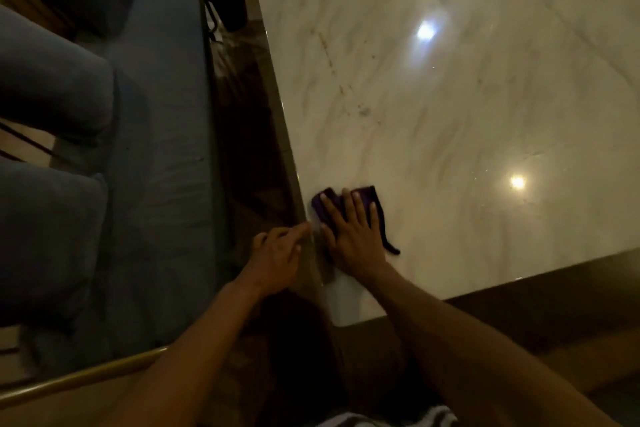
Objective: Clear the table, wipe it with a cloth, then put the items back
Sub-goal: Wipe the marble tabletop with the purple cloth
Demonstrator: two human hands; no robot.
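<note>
A glossy white marble table (450, 97) fills the right of the view, with faint brownish marks across its middle. A dark purple cloth (367, 196) lies flat near the table's left edge, close to the near corner. My right hand (353, 236) presses on the cloth with fingers spread and straight. My left hand (277, 256) hovers just off the table's left edge, beside the right hand, its fingers relaxed and extended toward the edge, holding nothing.
A blue cushioned sofa (145, 149) with blue pillows runs along the left, separated from the table by a narrow gap of dark floor. A black container (225, 0) stands at the far end of that gap. A brass rail (86, 381) crosses the lower left.
</note>
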